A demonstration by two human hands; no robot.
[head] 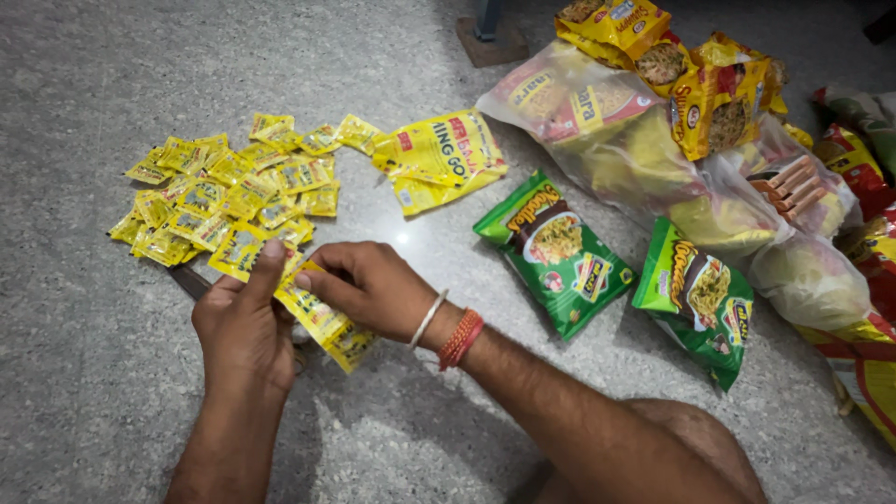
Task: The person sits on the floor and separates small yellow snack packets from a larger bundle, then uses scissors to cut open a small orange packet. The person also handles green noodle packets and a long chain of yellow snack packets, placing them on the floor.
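Note:
My left hand (245,322) and my right hand (369,285) both pinch a strip of small yellow sachets (322,322) low over the stone floor. The left thumb presses the strip's upper end; the right fingers grip it just beside. My right wrist wears a metal bangle and red threads (448,333). Just beyond my hands lies a spread pile of several loose yellow sachets (229,191). A dark blade-like tool (189,280) pokes out from under my left hand.
An opened yellow pouch (441,159) lies past the sachets. Two green noodle packets (557,250) (698,297) rest on the floor to the right. Clear plastic bags stuffed with yellow snack packets (644,121) crowd the right side. My bare knee (691,439) is at the bottom right.

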